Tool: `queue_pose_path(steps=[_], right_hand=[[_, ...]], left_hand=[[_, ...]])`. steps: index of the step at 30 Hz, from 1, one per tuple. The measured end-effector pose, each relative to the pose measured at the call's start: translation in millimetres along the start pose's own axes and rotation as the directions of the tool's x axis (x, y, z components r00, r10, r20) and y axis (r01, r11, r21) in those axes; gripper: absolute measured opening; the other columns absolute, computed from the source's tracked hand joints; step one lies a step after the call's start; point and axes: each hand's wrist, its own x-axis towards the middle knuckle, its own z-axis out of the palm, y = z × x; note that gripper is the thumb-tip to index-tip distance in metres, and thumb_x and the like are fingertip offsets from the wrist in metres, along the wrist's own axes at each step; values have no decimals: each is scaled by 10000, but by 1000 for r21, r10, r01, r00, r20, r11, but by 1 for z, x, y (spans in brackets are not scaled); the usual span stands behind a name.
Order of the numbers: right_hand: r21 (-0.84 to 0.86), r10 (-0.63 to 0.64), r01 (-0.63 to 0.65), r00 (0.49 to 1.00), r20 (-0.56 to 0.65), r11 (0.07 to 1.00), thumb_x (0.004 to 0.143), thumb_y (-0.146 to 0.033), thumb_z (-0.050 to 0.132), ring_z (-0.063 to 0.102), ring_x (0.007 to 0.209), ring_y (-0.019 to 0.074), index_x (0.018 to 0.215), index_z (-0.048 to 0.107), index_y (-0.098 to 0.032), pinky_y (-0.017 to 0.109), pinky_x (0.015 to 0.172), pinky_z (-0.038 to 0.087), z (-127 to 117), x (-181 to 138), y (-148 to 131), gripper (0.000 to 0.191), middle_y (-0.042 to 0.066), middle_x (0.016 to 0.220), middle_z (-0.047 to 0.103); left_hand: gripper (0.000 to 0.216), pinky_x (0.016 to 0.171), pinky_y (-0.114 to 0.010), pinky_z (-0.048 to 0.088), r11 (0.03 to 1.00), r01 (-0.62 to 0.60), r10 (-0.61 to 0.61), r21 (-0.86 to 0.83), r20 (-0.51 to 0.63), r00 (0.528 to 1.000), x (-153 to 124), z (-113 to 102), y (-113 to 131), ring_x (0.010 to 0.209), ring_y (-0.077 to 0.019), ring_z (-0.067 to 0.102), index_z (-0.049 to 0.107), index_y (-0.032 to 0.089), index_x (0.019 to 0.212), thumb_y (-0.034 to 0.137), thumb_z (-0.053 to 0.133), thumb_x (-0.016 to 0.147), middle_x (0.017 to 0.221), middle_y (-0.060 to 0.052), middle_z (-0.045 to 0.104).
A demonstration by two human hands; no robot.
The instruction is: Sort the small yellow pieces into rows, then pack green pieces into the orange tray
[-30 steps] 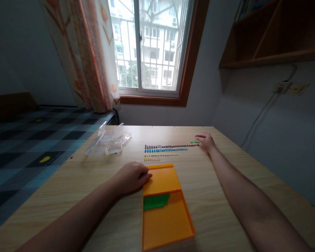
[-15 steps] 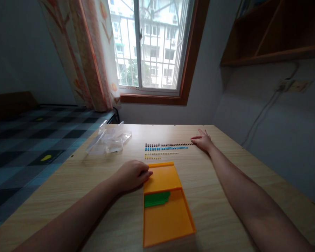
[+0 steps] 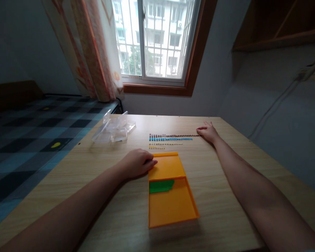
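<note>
An orange two-compartment tray (image 3: 173, 208) lies in front of me, with several thin green strips (image 3: 161, 186) against its divider. My left hand (image 3: 139, 162) is closed on the tray's left edge near the far end, thumb over the rim. Beyond the tray, small pieces stand in rows: a dark brown row (image 3: 170, 135), a blue row (image 3: 170, 139), a pale row (image 3: 168, 144) and a short yellow row (image 3: 156, 147). At the right end of the brown row, my right hand (image 3: 208, 133) pinches with thumb and index finger, its other fingers raised; any piece between them is too small to make out.
Clear plastic boxes (image 3: 114, 129) are heaped at the table's far left. The wooden table (image 3: 107, 217) stands near a bed with a checked cover (image 3: 68, 134) on the left. Ahead are a window (image 3: 160, 42) and a curtain (image 3: 94, 52); a shelf (image 3: 280, 43) hangs at right.
The view has tilted down and shifted slightly, so everything sits a little higher and farther right. My left hand stays on the tray, and my right hand remains at the brown row's end.
</note>
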Motion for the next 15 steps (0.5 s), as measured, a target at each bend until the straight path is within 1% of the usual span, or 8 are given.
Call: queue_pose_path(steps=[6,10,13,15], right_hand=[[69,-7,10,999,-52,998,736,-301,735,303,1489,347,877,796,-170,530,1227,183,-1,2,4,201,161,1390,619],[103,-14,22,997,-76,994,751,-327,737,372,1460,349,875,786,-155,528,1229,185,-4,-3,4,218,195,1345,645],[122,-14,24,997,-82,992,760,-362,737,366,1465,348,889,789,-148,531,1232,169,-12,-12,6,255,204,1334,652],[128,-9,19,997,-80,992,746,-379,751,339,1481,348,898,797,-147,528,1235,166,-19,-22,11,281,204,1364,633]], left_hand=[[413,598,-278,334,1000,-11,11,-14,-6,1000,-1,1,-1,612,-161,540,635,184,659,404,473,969,661,-46,650],[413,589,-275,321,1000,-15,15,-3,-22,1000,0,2,-2,605,-157,532,625,184,651,405,476,967,651,-42,643],[418,587,-273,316,1000,-16,16,1,-28,999,-1,3,-3,600,-154,526,617,184,646,409,473,968,643,-38,637],[421,586,-273,313,1000,-19,19,1,-26,999,-1,4,-4,599,-153,523,611,183,639,406,472,968,641,-37,635]])
